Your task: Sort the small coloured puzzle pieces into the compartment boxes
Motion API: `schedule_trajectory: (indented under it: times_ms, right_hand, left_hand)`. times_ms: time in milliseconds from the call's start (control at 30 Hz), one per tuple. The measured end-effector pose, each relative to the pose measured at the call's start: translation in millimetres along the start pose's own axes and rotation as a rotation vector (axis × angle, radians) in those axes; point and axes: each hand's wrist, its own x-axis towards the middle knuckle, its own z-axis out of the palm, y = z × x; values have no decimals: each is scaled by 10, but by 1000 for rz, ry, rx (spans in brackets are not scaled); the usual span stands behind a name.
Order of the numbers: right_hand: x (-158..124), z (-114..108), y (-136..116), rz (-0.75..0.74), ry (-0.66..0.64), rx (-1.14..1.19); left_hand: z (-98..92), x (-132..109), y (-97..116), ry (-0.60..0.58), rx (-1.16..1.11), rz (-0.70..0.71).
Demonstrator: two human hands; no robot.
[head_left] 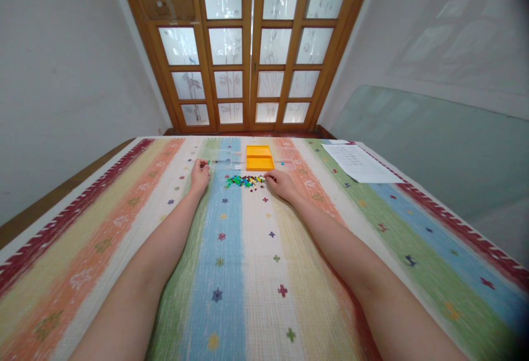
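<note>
A loose pile of small coloured pieces (243, 181), green, blue, yellow and dark red, lies on the striped tablecloth. At the pile's right end is my right hand (281, 183), its thumb and fingers drawn together; what they hold, if anything, is too small to make out. My left hand (200, 173) is left of the pile with its fingers curled closed. A bit of green shows by its fingertips, beside a clear tray (231, 166). Just behind the pile stands an open yellow box (260, 163) with two parts.
Right of the yellow box, a small blue piece (282, 163) lies on or in something clear. A printed paper sheet (359, 163) rests at the table's far right. Beyond the table are wooden doors (252, 47) with glass panes, and a pale green panel (433, 146) leans at right.
</note>
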Motion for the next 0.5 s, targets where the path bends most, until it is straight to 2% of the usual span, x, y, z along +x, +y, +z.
schedule_trajectory:
  times_ms: [267, 500]
  right_hand:
    - [4, -5, -8, -3, -12, -9]
    - [3, -5, -6, -12, -13, -8]
  left_hand:
    - [-51, 68, -57, 98, -155, -150]
    - [-94, 104, -69, 41, -274, -214]
